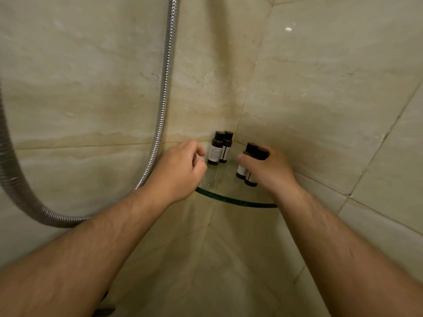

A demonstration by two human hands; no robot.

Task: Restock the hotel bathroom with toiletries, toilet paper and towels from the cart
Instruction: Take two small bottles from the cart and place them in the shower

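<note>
A glass corner shelf (231, 199) is fixed where two beige marble walls meet. Two small dark toiletry bottles (219, 148) with white labels stand upright at the shelf's back corner. My left hand (180, 172) hovers just left of them, fingers loosely curled, holding nothing. My right hand (270, 171) grips two more dark bottles (249, 165) with black caps, their bases at or just above the glass on the right side of the shelf.
A chrome shower hose (163, 94) hangs down the left wall and loops away to the lower left. Marble wall tiles enclose the corner on both sides. A dark fitting (104, 310) shows at the bottom edge under my left forearm.
</note>
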